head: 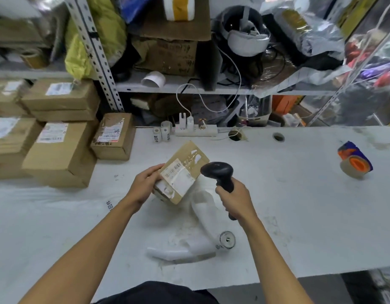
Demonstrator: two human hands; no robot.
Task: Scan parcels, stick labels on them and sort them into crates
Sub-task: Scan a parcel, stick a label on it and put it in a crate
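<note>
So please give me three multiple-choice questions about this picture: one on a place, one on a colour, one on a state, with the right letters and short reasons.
1. Where does the tape dispenser lie?
A. on the table's right side
B. on the shelf
C. on the stacked boxes

2. What colour is the scanner?
A. white
B. black
C. yellow

3. How is the parcel?
A. flat on the table
B. held tilted by the left hand
C. in a crate

Answers: 1 A, it lies on the white table. 2 B, the right hand grips its black handle. 3 B, fingers curl round its edge.
</note>
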